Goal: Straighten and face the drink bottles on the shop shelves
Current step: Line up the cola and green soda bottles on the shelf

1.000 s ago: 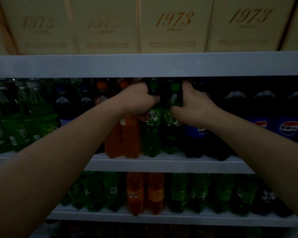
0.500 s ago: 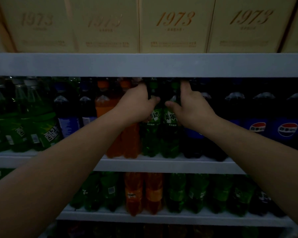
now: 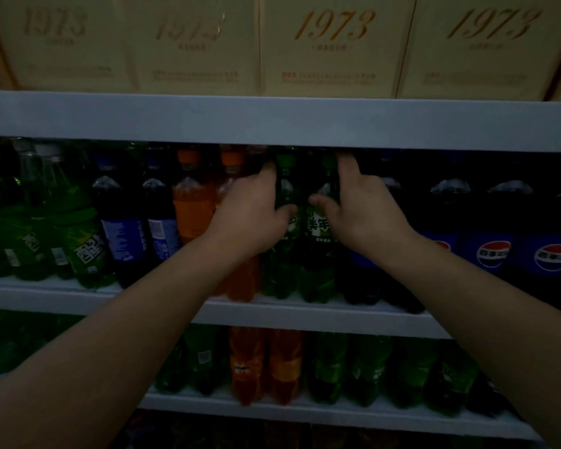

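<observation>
Left hand (image 3: 253,215) is gripping a green bottle (image 3: 280,273) at its shoulder; right hand (image 3: 366,215) is gripping the neighbour (image 3: 318,228). Both are standing mid-shelf (image 3: 305,315), at the front edge. Risk: twisting from high up could tip a base off the edge or knock the orange bottle (image 3: 243,280).

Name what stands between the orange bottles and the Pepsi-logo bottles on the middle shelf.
Two green bottles, one gripped by the left hand, one by the right hand, in the head view.
</observation>
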A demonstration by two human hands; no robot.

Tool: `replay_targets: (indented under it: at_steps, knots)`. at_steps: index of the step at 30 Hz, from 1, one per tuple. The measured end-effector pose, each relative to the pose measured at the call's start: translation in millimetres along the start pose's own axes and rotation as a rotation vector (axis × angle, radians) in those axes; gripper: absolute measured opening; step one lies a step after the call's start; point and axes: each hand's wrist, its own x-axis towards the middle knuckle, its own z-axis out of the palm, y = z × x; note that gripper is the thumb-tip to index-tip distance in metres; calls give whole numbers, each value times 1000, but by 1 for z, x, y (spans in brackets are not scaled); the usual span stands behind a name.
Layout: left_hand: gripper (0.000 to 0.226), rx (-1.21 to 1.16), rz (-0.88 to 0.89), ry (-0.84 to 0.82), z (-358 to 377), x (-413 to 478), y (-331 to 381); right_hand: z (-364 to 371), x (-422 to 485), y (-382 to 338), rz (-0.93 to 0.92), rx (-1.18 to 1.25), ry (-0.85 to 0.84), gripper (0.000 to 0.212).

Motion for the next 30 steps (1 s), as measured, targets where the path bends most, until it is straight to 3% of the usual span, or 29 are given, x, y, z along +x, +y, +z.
replay_targets:
  at_steps: [8,14,20,23,27,30]
  knots:
    - [54,157,-43,-4,7,7,5,0,2,7,-62,20,-64,64]
    - [79,-69,-36,89,13,-21,-1,7,-16,9,-77,20,29,62]
    - [44,-147,15,392,-5,-62,-30,19,-57,-8,-179,42,238,40]
    - [25,-211,-142,519,-31,-67,-58,27,-47,-32,-185,149,186,33]
    - [17,-349,-290,475,-58,-50,-89,39,-12,-67,-45,225,71,38]
    - [25,-366,-302,325,-68,-36,-105,53,7,-87,55,214,117,43]
